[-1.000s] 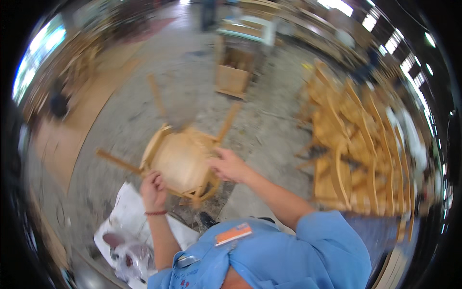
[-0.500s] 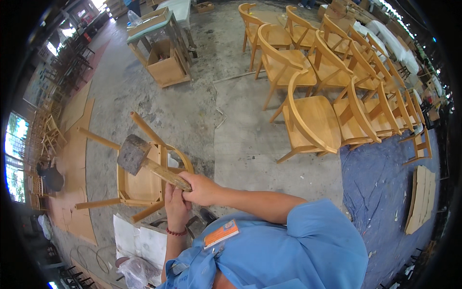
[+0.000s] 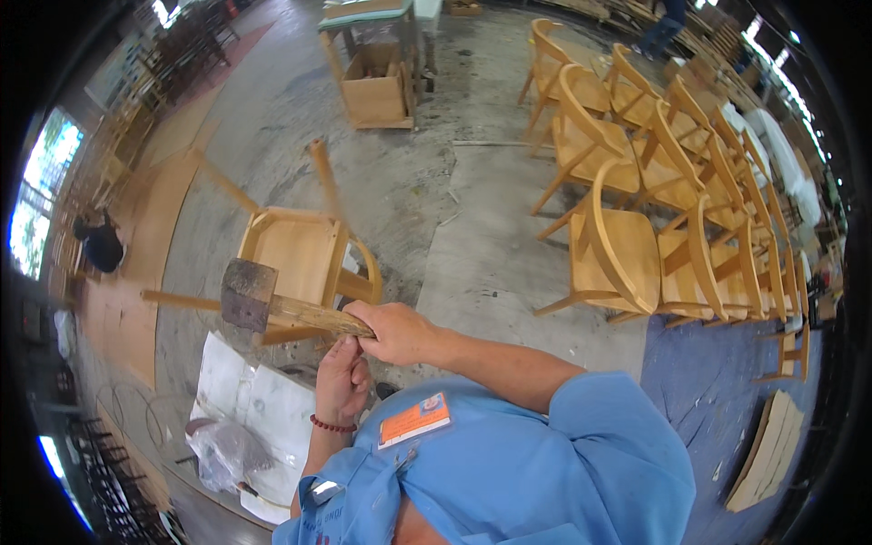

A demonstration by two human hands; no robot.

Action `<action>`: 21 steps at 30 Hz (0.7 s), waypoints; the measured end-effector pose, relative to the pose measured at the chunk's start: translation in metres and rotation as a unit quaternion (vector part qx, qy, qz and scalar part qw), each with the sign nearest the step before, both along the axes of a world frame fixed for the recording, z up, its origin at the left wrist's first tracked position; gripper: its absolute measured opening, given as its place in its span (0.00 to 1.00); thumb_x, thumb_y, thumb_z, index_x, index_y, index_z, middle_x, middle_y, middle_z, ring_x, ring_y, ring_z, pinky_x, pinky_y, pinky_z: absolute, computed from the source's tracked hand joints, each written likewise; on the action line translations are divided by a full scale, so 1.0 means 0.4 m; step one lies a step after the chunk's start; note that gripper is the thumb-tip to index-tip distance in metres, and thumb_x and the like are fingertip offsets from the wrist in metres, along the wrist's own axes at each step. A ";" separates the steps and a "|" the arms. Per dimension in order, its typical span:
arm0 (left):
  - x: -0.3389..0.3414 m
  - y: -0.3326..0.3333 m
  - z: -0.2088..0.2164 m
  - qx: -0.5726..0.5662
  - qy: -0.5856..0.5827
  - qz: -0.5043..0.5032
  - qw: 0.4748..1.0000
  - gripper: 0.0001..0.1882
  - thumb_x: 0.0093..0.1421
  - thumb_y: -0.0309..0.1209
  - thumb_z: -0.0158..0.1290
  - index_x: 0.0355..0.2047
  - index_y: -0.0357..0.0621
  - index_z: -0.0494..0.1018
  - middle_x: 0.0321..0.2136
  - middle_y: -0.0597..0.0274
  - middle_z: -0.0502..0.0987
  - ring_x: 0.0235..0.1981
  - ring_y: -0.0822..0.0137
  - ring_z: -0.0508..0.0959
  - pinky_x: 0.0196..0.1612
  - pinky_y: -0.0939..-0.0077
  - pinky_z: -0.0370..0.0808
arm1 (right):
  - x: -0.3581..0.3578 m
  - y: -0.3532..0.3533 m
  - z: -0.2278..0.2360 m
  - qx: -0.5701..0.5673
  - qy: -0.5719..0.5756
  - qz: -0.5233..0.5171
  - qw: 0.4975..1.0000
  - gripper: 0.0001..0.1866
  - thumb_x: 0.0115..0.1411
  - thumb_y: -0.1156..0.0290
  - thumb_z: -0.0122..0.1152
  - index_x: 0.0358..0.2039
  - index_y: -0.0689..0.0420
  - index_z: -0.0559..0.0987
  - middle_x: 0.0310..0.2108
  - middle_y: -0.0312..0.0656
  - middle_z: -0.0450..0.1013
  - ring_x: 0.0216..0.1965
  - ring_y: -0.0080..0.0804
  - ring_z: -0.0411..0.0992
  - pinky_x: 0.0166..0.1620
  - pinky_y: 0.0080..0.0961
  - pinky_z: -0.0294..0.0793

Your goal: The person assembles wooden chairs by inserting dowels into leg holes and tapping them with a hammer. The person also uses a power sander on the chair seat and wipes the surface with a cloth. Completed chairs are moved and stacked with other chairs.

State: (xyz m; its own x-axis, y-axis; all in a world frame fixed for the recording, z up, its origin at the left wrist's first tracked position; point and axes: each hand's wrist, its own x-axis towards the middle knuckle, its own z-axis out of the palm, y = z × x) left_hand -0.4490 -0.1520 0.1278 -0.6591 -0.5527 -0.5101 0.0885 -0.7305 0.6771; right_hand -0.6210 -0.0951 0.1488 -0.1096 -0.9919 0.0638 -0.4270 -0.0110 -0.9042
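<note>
My right hand [image 3: 400, 332] is closed round the wooden handle of a mallet [image 3: 318, 315]. Its dark, worn block head [image 3: 248, 295] points left, in front of an upturned chair. My left hand [image 3: 343, 381], with a red bead bracelet at the wrist, is just below the handle's end. Its fingers are curled in, and whatever they may pinch is too small or hidden to make out. The light wood chair [image 3: 292, 245] lies with its seat underside and legs facing up and left. The mallet covers part of its near side.
Finished wooden chairs [image 3: 613, 259] stand in rows at the right, beside blue sheeting [image 3: 695, 400]. A workbench with a cardboard box [image 3: 374, 86] stands at the back. White sheets [image 3: 286, 427] and a plastic bag [image 3: 227, 454] lie lower left. A person [image 3: 100, 243] crouches at far left.
The view has turned, so the chair rows and workbench appear farther right. Both hands stay together at the mallet, whose handle now lies more level. My left hand has dropped slightly below the handle.
</note>
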 end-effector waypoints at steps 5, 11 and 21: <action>0.094 0.002 0.013 -0.079 -0.070 0.090 0.990 0.13 0.68 0.40 0.49 0.37 0.43 0.71 0.15 0.76 0.63 0.12 0.82 0.60 0.14 0.86 0.57 | 0.106 -0.038 -0.032 -0.043 0.061 0.017 0.997 0.22 0.54 0.68 0.60 0.49 0.59 0.72 0.34 0.52 0.77 0.34 0.48 0.77 0.39 0.38 0.75; 0.249 -0.130 0.034 -0.455 -0.271 0.242 0.813 0.15 0.66 0.35 0.50 0.42 0.32 0.73 0.33 0.61 0.79 0.37 0.71 0.76 0.43 0.77 0.72 | 0.084 -0.032 -0.030 0.043 -0.115 -0.055 0.991 0.20 0.57 0.70 0.62 0.50 0.61 0.74 0.31 0.37 0.76 0.27 0.27 0.74 0.32 0.26 0.74; 0.271 -0.291 -0.049 -0.275 -0.040 0.149 0.949 0.12 0.68 0.32 0.48 0.48 0.43 0.74 0.39 0.70 0.78 0.14 0.86 0.60 0.17 0.89 0.59 | 0.120 -0.043 0.017 0.091 -0.245 -0.025 0.965 0.19 0.59 0.69 0.62 0.48 0.64 0.73 0.20 0.31 0.67 0.13 0.16 0.62 0.15 0.16 0.60</action>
